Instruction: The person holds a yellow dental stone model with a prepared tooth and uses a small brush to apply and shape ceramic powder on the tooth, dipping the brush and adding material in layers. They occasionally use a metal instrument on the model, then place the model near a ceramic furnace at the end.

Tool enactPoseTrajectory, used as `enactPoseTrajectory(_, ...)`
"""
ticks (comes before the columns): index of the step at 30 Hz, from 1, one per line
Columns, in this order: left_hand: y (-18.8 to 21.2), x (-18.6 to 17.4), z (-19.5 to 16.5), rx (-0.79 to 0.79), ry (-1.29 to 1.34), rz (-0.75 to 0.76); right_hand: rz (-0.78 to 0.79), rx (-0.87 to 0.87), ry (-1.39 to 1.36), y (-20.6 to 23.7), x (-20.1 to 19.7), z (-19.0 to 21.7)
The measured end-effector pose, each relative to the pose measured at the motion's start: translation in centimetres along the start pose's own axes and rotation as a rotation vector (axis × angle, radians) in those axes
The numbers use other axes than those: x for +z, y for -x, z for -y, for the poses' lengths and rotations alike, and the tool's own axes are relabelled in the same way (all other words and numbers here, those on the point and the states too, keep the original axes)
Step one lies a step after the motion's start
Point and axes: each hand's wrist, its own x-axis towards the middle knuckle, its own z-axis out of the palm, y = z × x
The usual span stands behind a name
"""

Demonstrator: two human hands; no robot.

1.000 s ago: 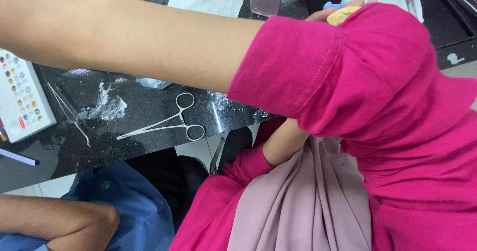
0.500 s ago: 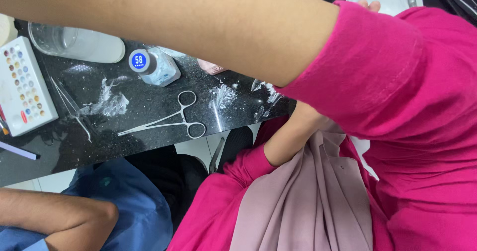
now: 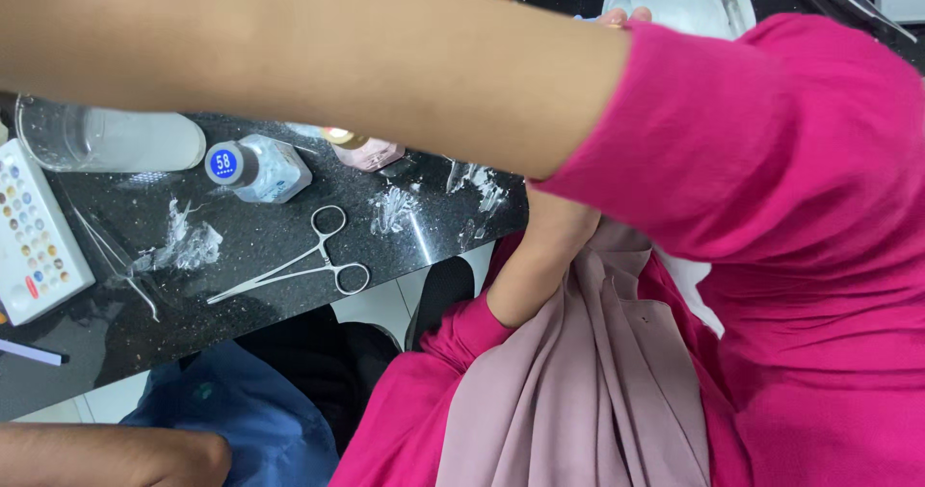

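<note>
Forceps (image 3: 289,271) lay loose on the black desk (image 3: 260,246), near its front edge. They looked steel, stiff, light and slick, best gripped at the 2 finger rings. Beyond them stood a small blue-capped bottle (image 3: 258,167). A pink sleeve (image 3: 771,159) hid the hands, so their grip could not be told.

Bright, even overhead light; glare on black counter (image 3: 289,246); near forearm (image 3: 289,63) blurred.
</note>
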Motion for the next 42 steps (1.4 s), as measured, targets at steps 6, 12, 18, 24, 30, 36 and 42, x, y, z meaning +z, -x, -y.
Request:
enactPoseTrajectory(6, -1.1, 0.7, -1.5, -0.256, 0.750, -0.144, 0.190, -0.065, 0.147, 5.9, -10.0, -2.7)
enactPoseTrajectory(12, -2.1, 0.7, -2.9, -0.274, 0.745, -0.131, 0.249, -0.018, 0.219, 9.9, -18.0, -1.8)
enactPoseTrajectory(18, -1.6, 0.4, -2.5, -0.298, 0.807, -0.125, 0.210, 0.177, 0.074, 11.3, -18.5, -1.4)
enactPoseTrajectory(24, -0.9, 0.3, -1.2, -0.283, 0.813, -0.109, 0.255, 0.234, 0.021, 11.7, -19.3, -0.9)
enactPoseTrajectory(30, -0.4, 0.6, -1.5, -0.328, 0.863, -0.147, 0.232, 0.292, -0.073, 10.6, -21.8, 2.2)
enactPoseTrajectory(36, -1.7, 1.4, -4.0, -0.318, 0.596, -0.119, 0.008, 0.533, -0.170, 17.9, -25.1, 7.7)
enactPoseTrajectory(42, -2.5, 1.9, -5.6, -0.344, 0.865, -0.111, -0.257, 0.537, -0.470, 24.1, -21.9, 11.1)
